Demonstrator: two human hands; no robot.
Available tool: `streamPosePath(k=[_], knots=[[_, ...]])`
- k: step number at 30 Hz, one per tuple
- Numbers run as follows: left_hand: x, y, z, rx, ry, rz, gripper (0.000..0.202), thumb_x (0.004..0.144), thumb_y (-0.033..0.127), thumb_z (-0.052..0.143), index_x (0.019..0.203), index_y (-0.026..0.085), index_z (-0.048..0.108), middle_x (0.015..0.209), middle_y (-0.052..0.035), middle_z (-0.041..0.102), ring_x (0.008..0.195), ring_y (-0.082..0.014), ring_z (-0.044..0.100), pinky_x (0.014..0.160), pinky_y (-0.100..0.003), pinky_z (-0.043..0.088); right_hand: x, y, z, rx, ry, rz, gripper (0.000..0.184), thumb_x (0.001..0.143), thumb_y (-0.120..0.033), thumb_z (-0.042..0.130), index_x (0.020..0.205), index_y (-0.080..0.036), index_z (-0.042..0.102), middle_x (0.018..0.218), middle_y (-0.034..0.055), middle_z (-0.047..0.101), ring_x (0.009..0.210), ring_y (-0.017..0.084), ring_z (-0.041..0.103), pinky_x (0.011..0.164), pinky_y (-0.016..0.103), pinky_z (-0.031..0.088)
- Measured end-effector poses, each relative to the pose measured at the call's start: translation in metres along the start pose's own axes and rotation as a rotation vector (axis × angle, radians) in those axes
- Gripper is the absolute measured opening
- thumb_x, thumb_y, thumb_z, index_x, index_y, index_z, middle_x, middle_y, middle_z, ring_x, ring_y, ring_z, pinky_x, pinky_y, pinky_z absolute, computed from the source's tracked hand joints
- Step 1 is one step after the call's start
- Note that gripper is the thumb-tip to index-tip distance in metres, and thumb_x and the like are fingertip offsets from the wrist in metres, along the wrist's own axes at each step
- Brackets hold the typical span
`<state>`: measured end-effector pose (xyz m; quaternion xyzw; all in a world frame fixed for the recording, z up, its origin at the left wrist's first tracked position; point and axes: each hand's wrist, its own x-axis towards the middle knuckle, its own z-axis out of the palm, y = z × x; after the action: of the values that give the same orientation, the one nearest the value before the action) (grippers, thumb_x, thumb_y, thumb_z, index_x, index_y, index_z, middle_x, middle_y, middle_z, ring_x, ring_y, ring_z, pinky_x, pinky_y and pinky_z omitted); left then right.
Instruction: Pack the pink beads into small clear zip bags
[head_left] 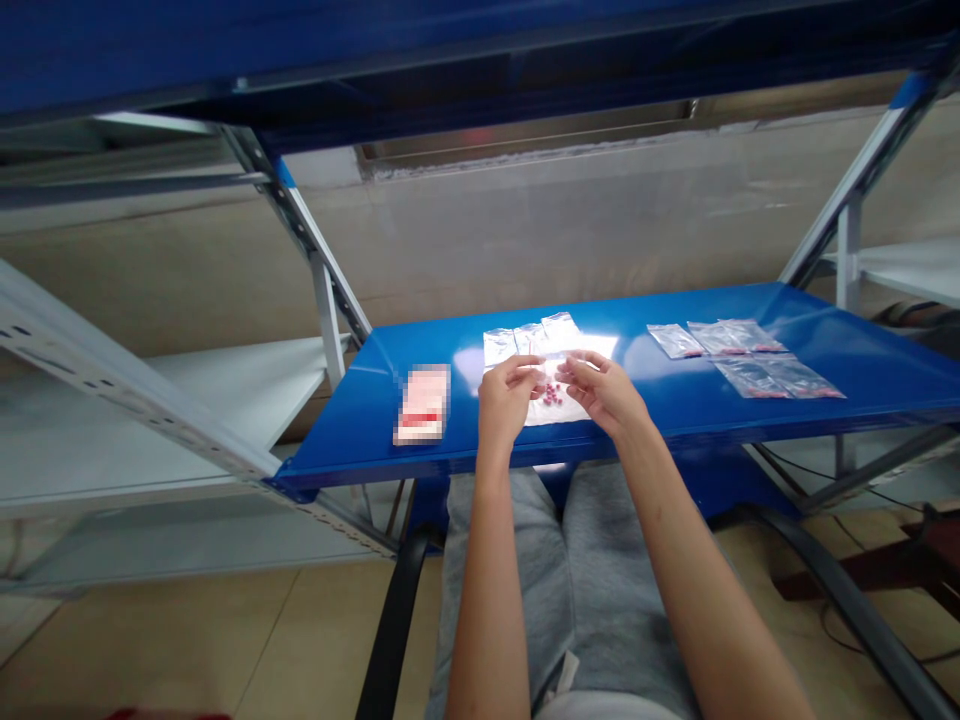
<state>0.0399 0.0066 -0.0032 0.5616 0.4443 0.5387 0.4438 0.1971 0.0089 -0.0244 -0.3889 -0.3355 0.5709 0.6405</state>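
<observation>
Both my hands are raised just above the blue shelf [375, 440], holding one small clear plastic bag [551, 357] between them. My left hand [508, 396] pinches the bag's left edge and my right hand [600, 388] pinches its right edge. Beneath them several small pink beads [553, 394] lie on a white sheet [556, 409]. Behind my hands a few more clear bags [531, 337] lie in a row.
More clear bags with red strips [742, 357] lie at the right of the shelf. A pink and white pack [422, 403] lies at the left. Grey metal rack uprights [322, 290] stand at both sides. My grey-trousered legs [555, 580] are under the shelf.
</observation>
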Motion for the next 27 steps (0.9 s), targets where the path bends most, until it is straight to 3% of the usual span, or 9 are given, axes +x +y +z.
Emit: streamPosePath(k=[8,16,19,23,27], knots=[[0.005,-0.011,0.001,0.007,0.068,-0.037,0.025,0.083,0.01,0.057,0.094,0.015,0.079,0.086,-0.0047,0.077,0.062,-0.0098,0.069,0.062,-0.02,0.056,0.006,0.005,-0.005,0.036,-0.02,-0.07,0.04,0.056,-0.041,0.098,0.077,-0.021,0.07,0.079,0.0014,0.073,0.08,0.016,0.073,0.092,0.033,0.065],[0.006,-0.021,0.01,-0.137,0.131,-0.131,0.03,0.085,0.016,0.058,0.111,0.015,0.074,0.09,-0.0047,0.074,0.062,-0.0096,0.068,0.06,-0.02,0.054,0.008,0.009,-0.008,-0.08,0.061,-0.151,0.041,0.062,-0.041,0.095,0.078,-0.019,0.066,0.077,0.0043,0.073,0.081,0.019,0.076,0.099,0.041,0.064],[0.008,-0.022,0.011,-0.027,0.139,-0.116,0.025,0.092,0.025,0.058,0.107,0.017,0.075,0.096,-0.007,0.076,0.072,-0.0141,0.073,0.06,-0.021,0.054,0.01,0.009,-0.012,-0.13,0.091,-0.178,0.038,0.065,-0.04,0.093,0.079,-0.019,0.065,0.076,0.0042,0.073,0.081,0.02,0.077,0.095,0.041,0.066],[0.013,-0.016,0.021,0.214,0.229,-0.007,0.021,0.093,0.032,0.066,0.104,0.018,0.075,0.101,-0.0098,0.079,0.093,-0.0215,0.075,0.079,-0.03,0.058,0.015,0.008,-0.024,-0.208,0.122,-0.199,0.033,0.066,-0.036,0.09,0.081,-0.019,0.066,0.074,0.003,0.072,0.077,0.02,0.077,0.09,0.039,0.068],[0.022,-0.01,0.038,0.344,0.194,0.032,0.028,0.09,0.018,0.066,0.118,0.019,0.068,0.097,-0.0097,0.079,0.081,-0.0208,0.074,0.083,-0.034,0.058,0.018,0.007,-0.036,-0.233,0.186,-0.231,0.031,0.065,-0.035,0.089,0.081,-0.019,0.067,0.074,0.0026,0.073,0.075,0.02,0.077,0.088,0.041,0.068]])
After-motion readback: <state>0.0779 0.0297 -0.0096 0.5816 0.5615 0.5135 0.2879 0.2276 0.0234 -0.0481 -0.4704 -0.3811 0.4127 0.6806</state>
